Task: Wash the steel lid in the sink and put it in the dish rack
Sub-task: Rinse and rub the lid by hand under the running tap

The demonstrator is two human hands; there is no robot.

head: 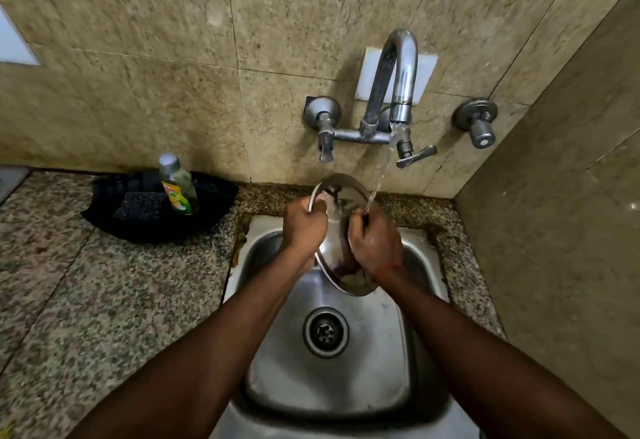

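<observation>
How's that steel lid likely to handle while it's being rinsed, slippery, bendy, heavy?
The steel lid is probably slippery: water from the tap runs over it. It looks thin yet rigid, likely light, since the left hand pinches only its rim. The right hand steadies it on edge; let go, it could drop into the sink.

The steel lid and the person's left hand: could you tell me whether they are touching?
Touching. The head view shows the left hand gripping the steel lid at its upper left rim.

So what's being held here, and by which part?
The steel lid: left hand grips its upper-left rim, right hand presses its right side.
</observation>
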